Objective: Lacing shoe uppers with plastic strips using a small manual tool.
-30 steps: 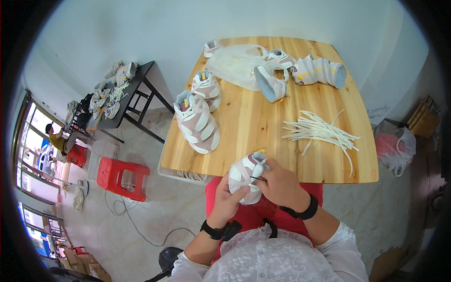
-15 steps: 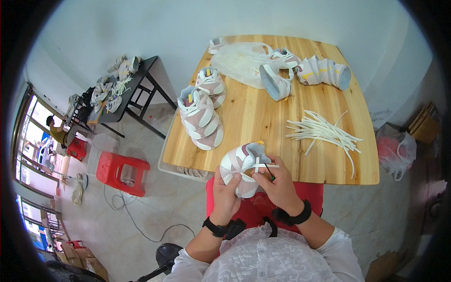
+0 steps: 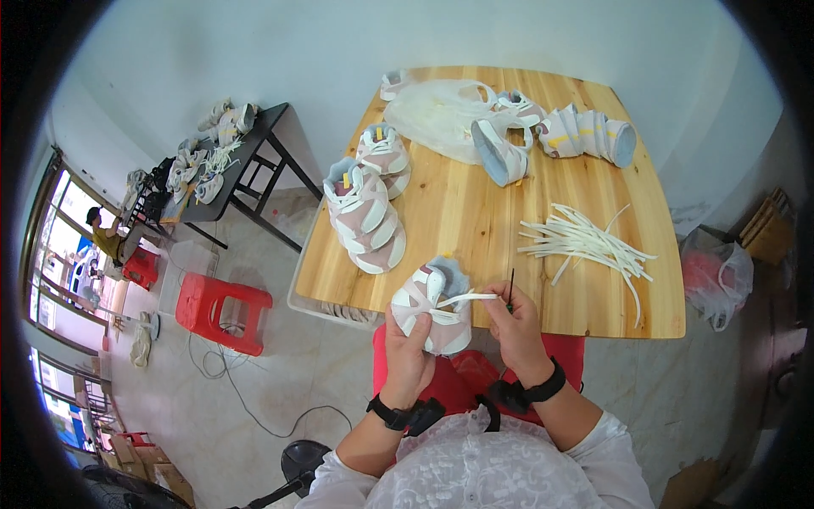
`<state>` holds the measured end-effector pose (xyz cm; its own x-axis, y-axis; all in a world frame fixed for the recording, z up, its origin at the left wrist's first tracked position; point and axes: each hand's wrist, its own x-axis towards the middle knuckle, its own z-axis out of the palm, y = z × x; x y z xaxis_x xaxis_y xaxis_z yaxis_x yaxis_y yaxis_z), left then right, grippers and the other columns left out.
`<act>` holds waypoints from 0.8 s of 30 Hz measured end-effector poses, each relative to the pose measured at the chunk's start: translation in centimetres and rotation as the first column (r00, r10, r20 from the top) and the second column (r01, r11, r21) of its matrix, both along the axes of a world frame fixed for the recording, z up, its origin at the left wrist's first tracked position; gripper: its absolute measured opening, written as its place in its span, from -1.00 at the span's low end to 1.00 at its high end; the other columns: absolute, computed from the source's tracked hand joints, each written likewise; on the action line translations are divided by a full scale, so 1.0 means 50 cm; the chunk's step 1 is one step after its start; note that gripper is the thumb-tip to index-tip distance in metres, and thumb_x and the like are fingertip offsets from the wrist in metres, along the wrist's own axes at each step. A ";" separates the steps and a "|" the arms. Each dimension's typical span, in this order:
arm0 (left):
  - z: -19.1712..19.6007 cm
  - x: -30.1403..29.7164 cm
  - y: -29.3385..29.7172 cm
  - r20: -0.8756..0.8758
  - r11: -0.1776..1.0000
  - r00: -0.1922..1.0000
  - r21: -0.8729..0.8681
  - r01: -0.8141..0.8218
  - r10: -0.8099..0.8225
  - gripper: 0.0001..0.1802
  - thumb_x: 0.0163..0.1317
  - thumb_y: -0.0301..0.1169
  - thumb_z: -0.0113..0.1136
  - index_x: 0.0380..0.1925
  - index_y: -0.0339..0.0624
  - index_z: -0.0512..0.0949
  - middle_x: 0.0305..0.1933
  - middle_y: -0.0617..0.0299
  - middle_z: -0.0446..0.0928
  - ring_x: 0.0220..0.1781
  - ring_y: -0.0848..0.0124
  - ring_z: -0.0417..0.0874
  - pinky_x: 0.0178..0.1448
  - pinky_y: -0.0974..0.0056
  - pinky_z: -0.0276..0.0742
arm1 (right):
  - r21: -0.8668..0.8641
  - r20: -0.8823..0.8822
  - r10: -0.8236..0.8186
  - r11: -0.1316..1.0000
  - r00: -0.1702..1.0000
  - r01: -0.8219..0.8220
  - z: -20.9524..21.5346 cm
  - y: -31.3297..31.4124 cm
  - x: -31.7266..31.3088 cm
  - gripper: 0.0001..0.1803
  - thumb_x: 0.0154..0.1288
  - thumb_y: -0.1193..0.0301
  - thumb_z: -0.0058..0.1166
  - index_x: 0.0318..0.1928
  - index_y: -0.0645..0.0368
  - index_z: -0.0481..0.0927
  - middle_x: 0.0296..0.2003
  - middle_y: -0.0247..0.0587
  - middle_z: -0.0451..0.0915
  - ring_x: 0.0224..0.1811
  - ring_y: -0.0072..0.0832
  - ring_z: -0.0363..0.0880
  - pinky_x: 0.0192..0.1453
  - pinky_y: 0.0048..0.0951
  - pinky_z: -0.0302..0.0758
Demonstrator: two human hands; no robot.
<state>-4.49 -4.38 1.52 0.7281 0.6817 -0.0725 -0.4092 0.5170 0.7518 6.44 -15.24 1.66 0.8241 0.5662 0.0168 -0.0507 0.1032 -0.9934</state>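
Note:
My left hand [image 3: 409,358] grips a white and pale pink shoe upper [image 3: 415,293] with a grey lining, just in front of the table's near edge. To its right, my right hand [image 3: 520,338] pinches the end of a white shoelace [image 3: 471,297], which stretches taut from the shoe's eyelets. The same hand also holds a thin tool [image 3: 510,293] with a dark shaft pointing up; its tip is too small to make out. A pile of loose white laces [image 3: 585,242] lies on the table beyond my right hand.
Stacked, laced shoe uppers [image 3: 365,212] stand at the wooden table's [image 3: 458,229] left side. Farther back are a plastic bag [image 3: 437,119] and a row of nested uppers [image 3: 585,136]. On the left are a red stool [image 3: 222,312], a black table [image 3: 254,140] and, far off, a person [image 3: 106,237].
My right hand has moved right, away from the shoe, drawing the lace out in a straight line. The tool now points upward. My left hand keeps hold of the upper.

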 end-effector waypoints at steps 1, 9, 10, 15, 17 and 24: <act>-0.003 0.000 0.002 0.008 1.000 1.000 -0.012 -0.009 0.009 -0.54 0.28 -0.56 0.00 0.17 -0.06 0.21 0.16 0.18 0.38 0.17 0.33 0.43 0.21 0.14 0.41 | 0.028 -0.229 0.054 0.998 0.972 -0.049 -0.003 -0.002 0.000 -0.87 0.26 0.48 0.03 -0.22 0.27 0.50 -0.41 -0.34 0.47 -0.39 -0.64 0.44 -0.32 -0.54 0.39; 0.006 0.005 -0.010 -0.012 1.000 1.000 -0.012 0.020 -0.020 -0.56 0.26 -0.56 0.05 0.11 -0.11 0.20 0.10 0.17 0.39 0.11 0.36 0.45 0.16 0.17 0.43 | -0.060 0.319 0.009 0.998 0.948 0.011 0.027 0.010 -0.011 -0.75 0.15 0.48 0.11 -0.14 0.28 0.54 -0.37 -0.25 0.48 -0.35 -0.51 0.47 -0.27 -0.53 0.39; 0.005 0.004 -0.012 -0.018 1.000 1.000 0.011 0.019 -0.018 -0.56 0.25 -0.56 0.05 0.10 -0.11 0.21 0.09 0.17 0.39 0.11 0.36 0.45 0.15 0.18 0.44 | -0.123 0.464 0.006 0.991 0.886 0.058 0.034 0.010 -0.009 -0.73 0.12 0.51 0.12 -0.13 0.30 0.54 -0.40 -0.27 0.45 -0.36 -0.51 0.45 -0.27 -0.58 0.37; -0.003 -0.003 -0.017 -0.013 0.998 0.999 0.044 0.042 -0.041 -0.57 0.25 -0.57 0.06 0.09 -0.12 0.21 0.08 0.18 0.40 0.10 0.37 0.46 0.15 0.18 0.44 | -0.131 0.517 0.080 0.991 0.852 -0.014 0.017 0.003 0.005 -0.71 0.09 0.52 0.14 -0.13 0.29 0.55 -0.41 -0.22 0.40 -0.38 -0.46 0.42 -0.33 -0.50 0.35; 0.003 -0.002 -0.016 -0.013 0.999 0.999 0.020 0.037 -0.037 -0.58 0.24 -0.58 0.06 0.08 -0.12 0.22 0.07 0.18 0.40 0.08 0.38 0.46 0.14 0.19 0.45 | -0.161 0.495 0.127 0.985 0.860 -0.052 0.025 0.000 -0.002 -0.73 0.08 0.52 0.15 -0.16 0.28 0.56 -0.42 -0.22 0.40 -0.40 -0.46 0.42 -0.35 -0.48 0.34; -0.011 0.001 -0.017 -0.033 0.998 0.999 0.064 0.012 -0.010 -0.60 0.26 -0.56 0.04 0.08 -0.15 0.22 0.06 0.19 0.40 0.06 0.43 0.46 0.12 0.25 0.44 | -0.058 0.791 -0.064 0.982 0.609 0.179 0.055 0.001 -0.031 -0.86 -0.07 0.49 0.26 -0.47 0.14 0.54 -0.47 -0.25 0.40 -0.50 -0.32 0.45 -0.48 -0.42 0.38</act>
<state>-4.45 -5.22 0.97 0.7337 0.6774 -0.0529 -0.3782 0.4719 0.7964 4.90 -15.19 4.43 0.5902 0.5059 0.6290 0.7555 -0.0715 -0.6513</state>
